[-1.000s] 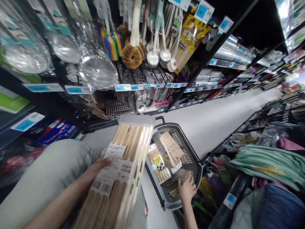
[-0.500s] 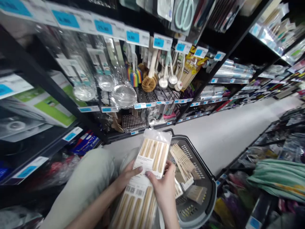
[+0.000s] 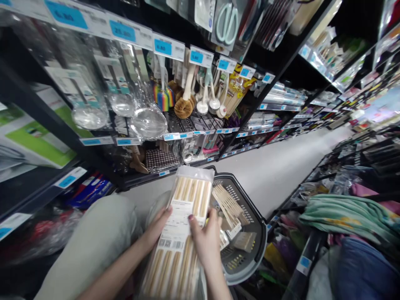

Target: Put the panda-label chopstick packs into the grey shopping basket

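Gripping the pack by its left edge, the left hand is partly closed, thumb on the front, the other fingers largely hidden. The right hand curls around the opposite edge, its thumb pressing the white label; this hand, too, is partly closed on the pack. Long wooden sticks show through the clear wrap. The pack tilts up in front of the person, beside a bent knee, and covers part of the basket's near left side in the view. The basket stands on the floor, holding wooden forks and a small packet. Beyond, a sieve and a brush hang at the shelf. Green cloth lies on the right.
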